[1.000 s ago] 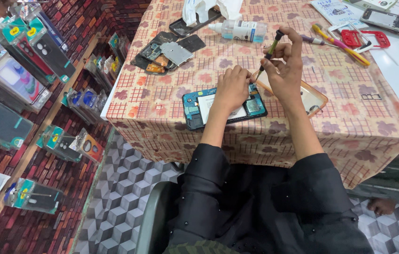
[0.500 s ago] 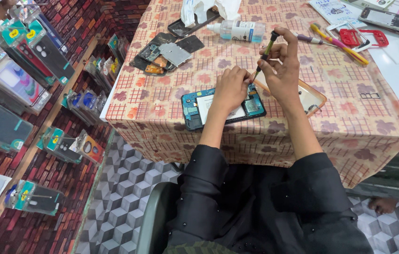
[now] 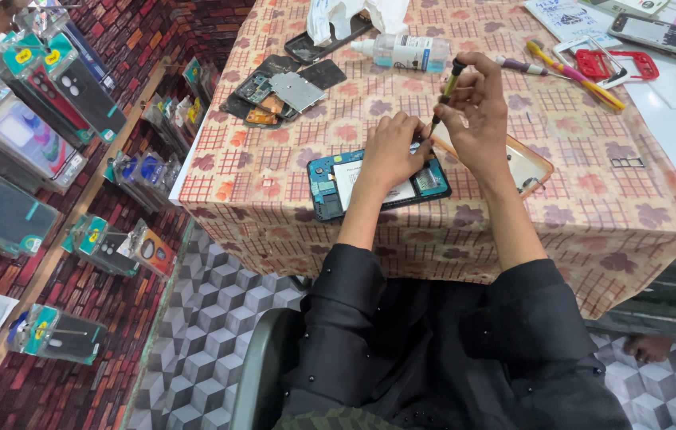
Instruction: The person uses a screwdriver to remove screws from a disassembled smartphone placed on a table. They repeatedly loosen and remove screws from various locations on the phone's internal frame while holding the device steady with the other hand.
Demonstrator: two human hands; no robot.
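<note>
An opened phone with a teal inner frame lies back-up on the patterned tablecloth. My left hand rests on it and presses it down. My right hand grips a yellow-and-black screwdriver, held nearly upright, its tip down at the phone's upper right edge. An orange-rimmed phone cover lies just right of the phone, partly behind my right hand.
Loose phone parts and a metal plate lie at the far left of the table. A clear bottle lies behind my hands. Yellow tweezers, a red frame and more phones sit at the right. Packaged phone cases line the left wall.
The hands have stayed on the phone; the screwdriver has shifted only slightly in my right hand.
</note>
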